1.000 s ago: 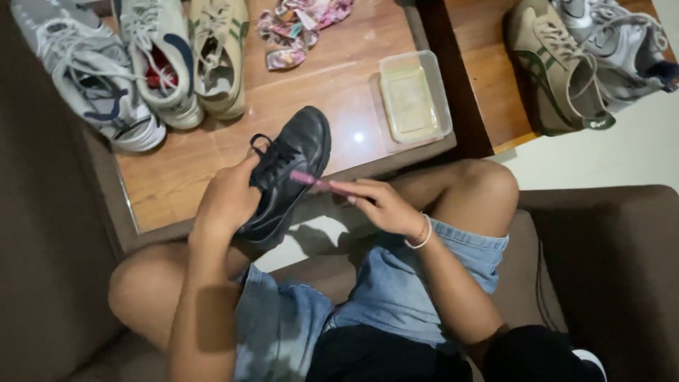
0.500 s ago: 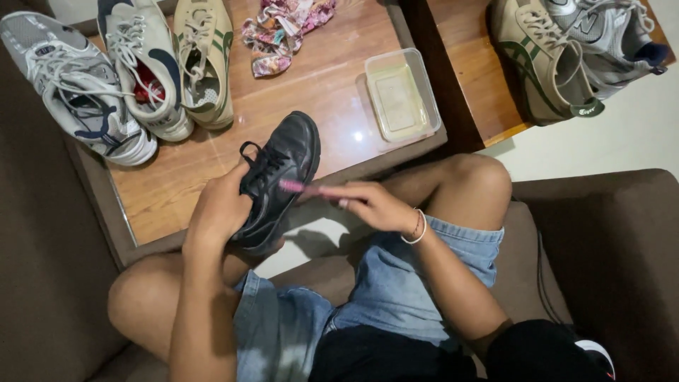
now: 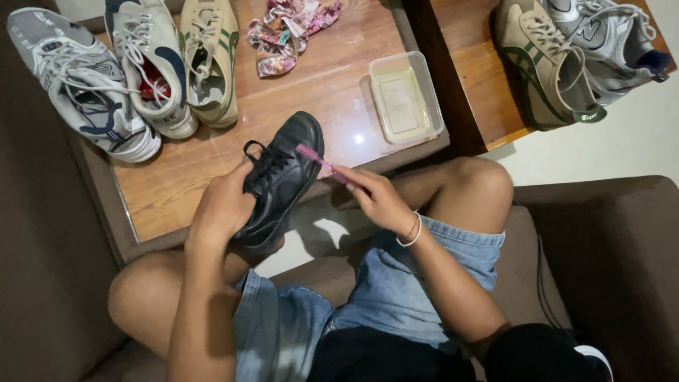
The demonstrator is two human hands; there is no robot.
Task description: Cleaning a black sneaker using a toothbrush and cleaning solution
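Note:
My left hand point(image 3: 221, 206) grips a black lace-up shoe point(image 3: 283, 177) at its heel and laces, holding it toe-up over the edge of a wooden table point(image 3: 297, 99). My right hand point(image 3: 375, 198) holds a pink toothbrush point(image 3: 316, 160) by its handle, and the bristle end rests on the right side of the shoe's toe. I sit on a brown seat, wearing denim shorts, with both knees bare.
Three light sneakers point(image 3: 141, 67) lie at the table's far left. A floral cloth point(image 3: 286, 32) and a clear plastic tub point(image 3: 404, 99) sit further right. Two more sneakers point(image 3: 566, 53) rest on a second wooden surface at the top right. Brown seat arms flank me.
The toothbrush has moved up from the shoe's midsection toward the toe, and my right hand has tilted upward with it. The left hand keeps the shoe in the same place.

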